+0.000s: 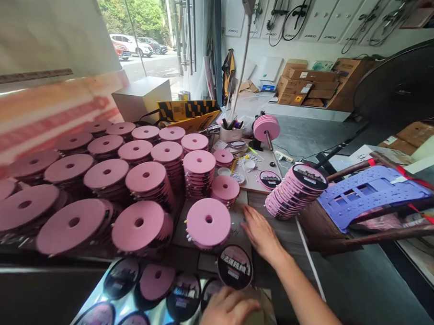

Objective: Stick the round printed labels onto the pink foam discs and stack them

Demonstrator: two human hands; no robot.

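Note:
My right hand point(261, 234) lies flat on the grey table with its fingers stretched out, just right of a short stack of pink discs point(208, 223), and holds nothing. At the bottom edge, my left hand point(226, 312) is curled closed over a shiny sheet of black round labels point(150, 293); what it grips is hidden. A single black round label point(235, 267) sits just above that hand. A leaning stack of pink discs topped with black labels point(295, 191) rests to the right of my right hand.
Several stacks of pink discs with centre holes point(104, 186) fill the left of the table. A stand with pink discs point(266, 128), a cup of pens point(230, 132) and small parts stand behind. A purple perforated panel point(370, 193) lies on a wooden frame at right. Cardboard boxes point(310, 85) line the far wall.

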